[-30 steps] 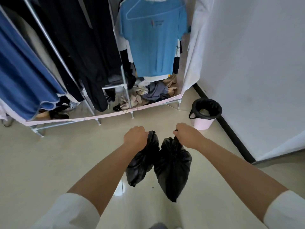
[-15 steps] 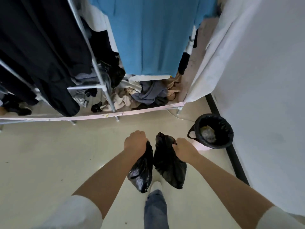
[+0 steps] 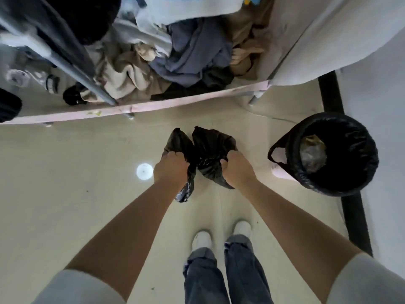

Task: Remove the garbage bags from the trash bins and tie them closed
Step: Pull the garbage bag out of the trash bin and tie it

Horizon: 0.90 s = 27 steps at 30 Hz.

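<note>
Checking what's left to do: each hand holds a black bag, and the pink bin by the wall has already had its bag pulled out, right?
Not quite. The head view shows the pink bin is still lined with its black bag, rubbish inside. Each hand, left and right, does hold a bag.

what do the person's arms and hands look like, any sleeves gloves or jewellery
Both hands, left hand and right hand, are bare, with no gloves; no rings or watch show. The forearms are uncovered, with light grey-white sleeves pushed up near the elbows on both arms.
</note>
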Tool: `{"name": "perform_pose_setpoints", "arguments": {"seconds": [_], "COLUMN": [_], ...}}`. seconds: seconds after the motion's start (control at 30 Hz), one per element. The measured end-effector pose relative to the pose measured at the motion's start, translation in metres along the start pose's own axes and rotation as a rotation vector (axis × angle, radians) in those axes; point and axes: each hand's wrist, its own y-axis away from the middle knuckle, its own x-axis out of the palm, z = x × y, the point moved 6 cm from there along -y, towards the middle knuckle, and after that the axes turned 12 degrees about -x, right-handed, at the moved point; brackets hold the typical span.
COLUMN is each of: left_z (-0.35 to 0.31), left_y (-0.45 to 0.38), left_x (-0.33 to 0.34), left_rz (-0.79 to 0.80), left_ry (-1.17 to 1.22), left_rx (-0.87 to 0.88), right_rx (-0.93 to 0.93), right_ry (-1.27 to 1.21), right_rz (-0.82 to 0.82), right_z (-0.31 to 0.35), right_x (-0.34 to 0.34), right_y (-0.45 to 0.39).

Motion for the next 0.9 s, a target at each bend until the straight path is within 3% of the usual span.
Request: {"name": "perform_pose_setpoints", "arguments": {"seconds": [0.33,0.47,0.7,0.9], "left_z": [-0.042,-0.065,-0.155,-0.227], "left_y": [-0.051,-0.024,0.052,0.093], "left_x": [0.042,0.038,0.056,0.097], "left_rz": [-0.084,-0.121,-0.018,0.038], "left_ry": [-0.094,-0.18,-0.193,-0.06], "left_rx": [0.004,0.075,0.284,0.215], "right_rx": [-0.105,-0.094,0.116,0.133], "right_ry": [0.1,0.192,0.246,0.345], "right_rz": [-0.008,0.023,0.075,0.103], "right_z": [-0.047,-0.072,-0.174,-0.266], "right_x": [0.014,-0.01,-0.065,-0.073], "right_y": [-0.048,-0.022,0.047,0.09]}}
